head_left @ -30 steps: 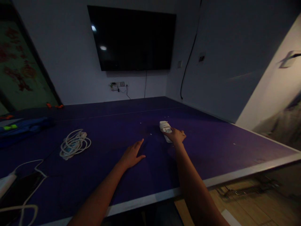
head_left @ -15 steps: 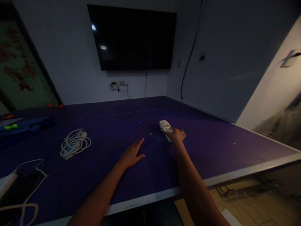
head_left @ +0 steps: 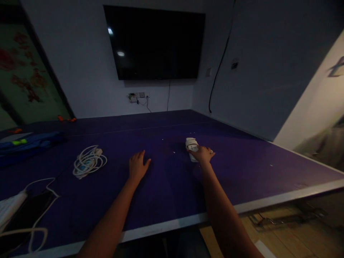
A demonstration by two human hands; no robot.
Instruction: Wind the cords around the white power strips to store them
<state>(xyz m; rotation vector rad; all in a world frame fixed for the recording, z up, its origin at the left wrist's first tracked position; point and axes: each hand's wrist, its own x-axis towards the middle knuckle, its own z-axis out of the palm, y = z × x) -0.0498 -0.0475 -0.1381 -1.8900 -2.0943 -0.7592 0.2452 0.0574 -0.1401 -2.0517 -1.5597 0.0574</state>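
My right hand [head_left: 203, 154] grips the near part of a white power strip [head_left: 192, 147], thumb on the left and fingers on the right. The strip lies on the purple tabletop, and its cord is wound round the far end. Part of it is hidden under my hand. My left hand [head_left: 137, 166] hovers or rests over the table with its fingers apart, holding nothing; I cannot tell if it touches the surface. To its left lies a loosely coiled white cable [head_left: 90, 161] on top of a pale block with a blue patch.
At the near left are a black phone [head_left: 29, 211], a white power strip [head_left: 12, 206] and a white cord. Blue cloth [head_left: 34, 141] lies at the far left, with orange items [head_left: 67, 119] behind. A television [head_left: 158, 44] hangs above the table [head_left: 249, 175].
My left hand has moved left and away, toward the coiled cable. My right hand stays on the power strip. The whole view has shifted slightly.
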